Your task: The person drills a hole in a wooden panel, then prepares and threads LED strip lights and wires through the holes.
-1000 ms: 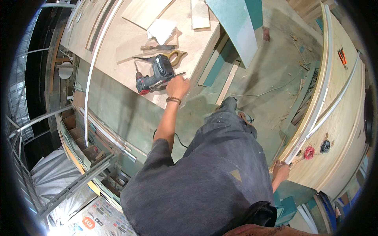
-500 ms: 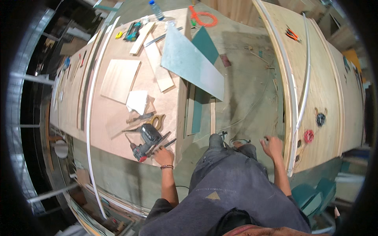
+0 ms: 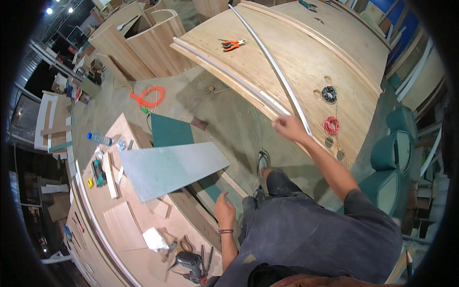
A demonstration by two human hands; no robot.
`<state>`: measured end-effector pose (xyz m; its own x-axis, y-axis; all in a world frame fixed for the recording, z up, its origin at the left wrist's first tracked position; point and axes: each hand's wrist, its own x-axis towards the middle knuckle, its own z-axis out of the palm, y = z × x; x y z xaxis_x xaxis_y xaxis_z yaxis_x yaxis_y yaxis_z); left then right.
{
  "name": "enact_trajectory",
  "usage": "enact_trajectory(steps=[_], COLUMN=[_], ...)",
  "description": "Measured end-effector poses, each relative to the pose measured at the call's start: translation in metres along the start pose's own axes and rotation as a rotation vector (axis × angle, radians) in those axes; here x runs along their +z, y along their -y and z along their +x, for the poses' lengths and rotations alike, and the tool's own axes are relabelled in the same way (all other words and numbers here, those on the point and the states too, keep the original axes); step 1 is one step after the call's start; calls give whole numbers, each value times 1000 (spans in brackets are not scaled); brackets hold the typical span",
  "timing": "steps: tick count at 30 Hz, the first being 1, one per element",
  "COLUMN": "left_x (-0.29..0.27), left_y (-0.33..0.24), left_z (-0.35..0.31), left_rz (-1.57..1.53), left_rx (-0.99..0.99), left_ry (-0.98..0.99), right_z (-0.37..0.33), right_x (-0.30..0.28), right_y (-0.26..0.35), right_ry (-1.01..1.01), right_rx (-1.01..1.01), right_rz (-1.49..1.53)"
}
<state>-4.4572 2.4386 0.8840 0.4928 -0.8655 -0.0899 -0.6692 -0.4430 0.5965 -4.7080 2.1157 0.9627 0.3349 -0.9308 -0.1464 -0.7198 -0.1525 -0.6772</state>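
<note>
My left hand (image 3: 224,211) hangs beside the near wooden bench with its fingers loosely apart and nothing in it. At the edge of the wooden panel (image 3: 306,57) on the right is my right hand (image 3: 289,127), its fingers curled; whether they grip anything is hidden. Close by it lies the lower end of a long pale strip (image 3: 273,62) that runs across the panel. Pliers with orange handles (image 3: 233,45) rest farther up the panel. A black coil (image 3: 329,94) and a red coil (image 3: 331,125) lie near round holes to the right of my right hand.
On the left bench (image 3: 184,215) are a cordless power tool (image 3: 190,262), wood pieces and a water bottle (image 3: 99,139). A grey-white board (image 3: 174,167) juts over the aisle. An orange coiled hose (image 3: 152,97) lies on the floor. Green padded seats (image 3: 382,189) stand at the right.
My view has turned right toward the panel. My left hand has come away from the power tool on the bench. My right hand has reached forward to the panel's edge.
</note>
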Motion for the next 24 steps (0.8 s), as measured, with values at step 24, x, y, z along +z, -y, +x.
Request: enact_trajectory(steps=[24], left_x=[-8], left_y=[-66], left_z=[190], left_rz=[67], left_rx=[-395], left_ry=[431], right_z=[606], right_x=[79], right_y=[23], right_ry=[-328], right_rx=[534], right_rz=[6])
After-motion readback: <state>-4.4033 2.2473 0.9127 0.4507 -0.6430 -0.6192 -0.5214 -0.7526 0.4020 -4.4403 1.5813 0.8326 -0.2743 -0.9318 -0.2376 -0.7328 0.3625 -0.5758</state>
